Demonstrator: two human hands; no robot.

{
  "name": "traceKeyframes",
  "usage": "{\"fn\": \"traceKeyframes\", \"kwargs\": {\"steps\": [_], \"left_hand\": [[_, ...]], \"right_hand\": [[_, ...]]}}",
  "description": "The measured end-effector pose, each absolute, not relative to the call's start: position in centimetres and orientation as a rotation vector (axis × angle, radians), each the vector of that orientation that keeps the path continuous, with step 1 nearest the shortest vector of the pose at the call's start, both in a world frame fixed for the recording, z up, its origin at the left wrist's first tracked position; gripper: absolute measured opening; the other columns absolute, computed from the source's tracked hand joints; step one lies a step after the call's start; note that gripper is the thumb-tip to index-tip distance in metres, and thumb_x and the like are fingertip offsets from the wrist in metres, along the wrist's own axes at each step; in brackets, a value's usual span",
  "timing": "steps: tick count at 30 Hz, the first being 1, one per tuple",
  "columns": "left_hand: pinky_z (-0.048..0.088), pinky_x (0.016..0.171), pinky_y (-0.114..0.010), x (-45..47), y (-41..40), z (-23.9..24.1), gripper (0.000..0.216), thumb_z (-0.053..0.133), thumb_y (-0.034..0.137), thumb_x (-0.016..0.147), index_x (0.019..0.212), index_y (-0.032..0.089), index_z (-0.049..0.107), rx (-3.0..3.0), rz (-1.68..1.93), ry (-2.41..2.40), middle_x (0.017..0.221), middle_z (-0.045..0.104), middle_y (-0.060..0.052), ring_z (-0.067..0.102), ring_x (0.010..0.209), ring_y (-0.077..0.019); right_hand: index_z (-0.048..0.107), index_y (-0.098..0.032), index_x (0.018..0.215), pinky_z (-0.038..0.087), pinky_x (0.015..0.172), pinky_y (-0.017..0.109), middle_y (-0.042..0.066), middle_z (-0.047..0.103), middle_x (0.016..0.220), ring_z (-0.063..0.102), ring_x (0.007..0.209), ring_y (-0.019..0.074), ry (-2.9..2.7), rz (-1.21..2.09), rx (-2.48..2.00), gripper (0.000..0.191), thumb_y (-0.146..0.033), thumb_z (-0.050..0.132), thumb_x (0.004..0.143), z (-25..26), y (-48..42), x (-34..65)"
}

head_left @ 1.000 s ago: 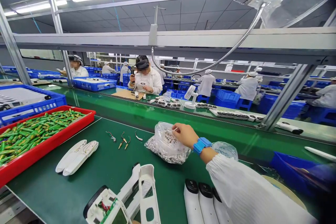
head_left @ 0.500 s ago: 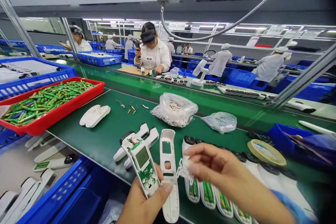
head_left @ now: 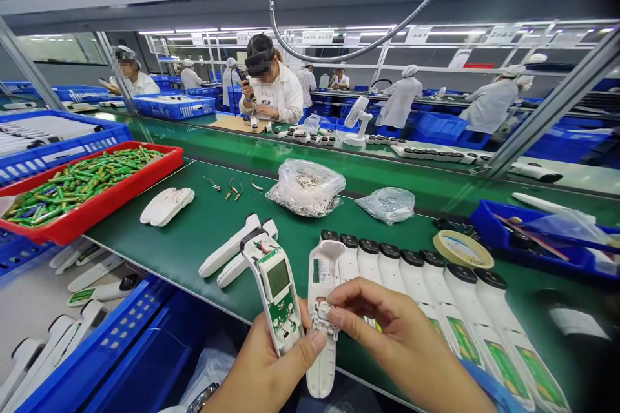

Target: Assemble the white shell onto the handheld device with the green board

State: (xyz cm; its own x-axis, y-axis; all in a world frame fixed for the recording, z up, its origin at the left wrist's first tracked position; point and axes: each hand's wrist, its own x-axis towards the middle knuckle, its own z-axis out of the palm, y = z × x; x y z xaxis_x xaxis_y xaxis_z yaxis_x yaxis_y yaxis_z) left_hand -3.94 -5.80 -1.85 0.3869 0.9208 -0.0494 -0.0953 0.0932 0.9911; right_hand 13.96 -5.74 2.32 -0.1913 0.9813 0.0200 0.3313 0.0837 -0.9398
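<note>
My left hand (head_left: 264, 371) grips two white parts side by side: a housing half with a green circuit board and small screen (head_left: 275, 293), and an empty shell (head_left: 323, 316). The fingertips of my right hand (head_left: 394, 342) pinch a small metal piece (head_left: 323, 317) against the lower part of the empty shell. Beyond my hands, a row of several white housings with black caps (head_left: 426, 284) lies on the green mat (head_left: 194, 239). A clear bag of small metal parts (head_left: 306, 188) sits farther back, with a smaller bag (head_left: 387, 204) to its right.
A red tray of green batteries (head_left: 82, 187) stands at left, with blue crates (head_left: 53, 142) behind and below. Two white covers (head_left: 167, 205), a tape roll (head_left: 462, 249) and a blue bin (head_left: 533, 239) rest on the mat. Workers in white sit across the green conveyor (head_left: 232, 148).
My right hand left the bag of metal parts and came back to the shell held in my left hand, bringing a small piece onto it. The view tilted down toward my hands.
</note>
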Motion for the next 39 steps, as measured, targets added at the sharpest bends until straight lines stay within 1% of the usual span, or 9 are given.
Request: {"fn": "traceKeyframes", "kwargs": {"steps": [8,12,17,20,24,28,33,36,39], "left_hand": [[0.043,0.067,-0.017,-3.3,-5.8,-2.0,0.021,0.062,0.041,0.082,0.080,0.022,0.055,1.254,0.972,0.930,0.072,0.052,0.004,0.049,0.069,-0.0096],[0.043,0.064,-0.017,-3.0,-6.0,-2.0,0.023,0.067,0.041,0.078,0.079,0.021,0.055,1.156,1.010,0.950,0.070,0.054,0.005,0.050,0.066,-0.0094],[0.041,0.060,-0.017,-2.8,-6.5,-1.6,0.024,0.073,0.039,0.073,0.078,0.021,0.057,1.043,1.035,1.000,0.064,0.055,0.005,0.048,0.061,-0.0086],[0.041,0.059,-0.016,-2.8,-6.6,-1.4,0.027,0.074,0.040,0.071,0.079,0.020,0.058,1.020,1.029,1.006,0.064,0.057,0.005,0.049,0.060,-0.0084],[0.044,0.065,-0.017,-2.8,-6.7,-1.3,0.026,0.073,0.040,0.072,0.082,0.020,0.060,1.016,1.031,0.967,0.073,0.063,0.003,0.055,0.068,-0.0097],[0.046,0.069,-0.018,-2.7,-6.5,-1.7,0.023,0.071,0.039,0.075,0.081,0.020,0.060,1.046,1.061,0.929,0.077,0.064,0.002,0.057,0.073,-0.0108],[0.047,0.073,-0.022,-2.7,-6.8,-2.3,0.023,0.067,0.040,0.078,0.085,0.020,0.059,1.087,1.046,0.927,0.080,0.064,0.000,0.058,0.077,-0.0142],[0.048,0.075,-0.024,-2.2,-7.4,-2.1,0.023,0.068,0.041,0.077,0.080,0.019,0.061,1.104,1.019,0.884,0.081,0.064,-0.003,0.059,0.080,-0.0163],[0.047,0.089,-0.030,-1.6,-7.9,-1.4,0.026,0.073,0.041,0.072,0.073,0.019,0.061,0.984,1.036,0.826,0.107,0.066,-0.008,0.062,0.096,-0.0225]], "right_hand": [[0.063,-0.025,0.083,0.046,0.065,0.021,-0.003,0.061,0.078,0.057,0.070,0.0106,-1.710,0.849,-1.304,0.007,-0.031,0.059,0.086,1.5,-6.4,14.3],[0.059,-0.027,0.091,0.045,0.064,0.021,-0.002,0.059,0.080,0.056,0.071,0.0113,-1.454,0.694,-1.325,0.011,-0.035,0.061,0.084,-0.2,-7.4,13.8],[0.054,-0.027,0.111,0.048,0.081,0.024,0.003,0.063,0.098,0.059,0.092,0.0156,-1.087,1.051,-1.326,0.035,-0.049,0.055,0.085,-2.4,-8.8,12.6],[0.055,-0.026,0.113,0.048,0.085,0.028,0.005,0.064,0.105,0.059,0.093,0.0169,-1.025,1.229,-1.216,0.036,-0.049,0.055,0.085,-3.0,-9.1,11.7],[0.057,-0.027,0.112,0.049,0.083,0.027,0.005,0.065,0.106,0.061,0.092,0.0163,-1.012,1.271,-1.143,0.034,-0.046,0.059,0.084,-3.3,-9.2,11.3],[0.059,-0.025,0.109,0.051,0.076,0.025,0.005,0.067,0.096,0.062,0.086,0.0163,-0.984,1.236,-1.167,0.036,-0.045,0.064,0.080,-3.5,-9.3,11.3],[0.059,-0.026,0.113,0.051,0.083,0.028,0.005,0.067,0.107,0.063,0.093,0.0173,-0.982,1.212,-1.189,0.036,-0.045,0.061,0.083,-3.2,-9.4,10.8],[0.061,-0.025,0.111,0.051,0.084,0.029,0.005,0.068,0.108,0.063,0.096,0.0192,-0.892,1.194,-1.187,0.037,-0.044,0.066,0.079,-3.3,-9.3,10.4],[0.064,-0.025,0.107,0.049,0.086,0.026,0.004,0.068,0.107,0.061,0.100,0.0190,-0.735,1.100,-1.212,0.036,-0.043,0.070,0.076,-3.3,-9.4,10.9]]}}
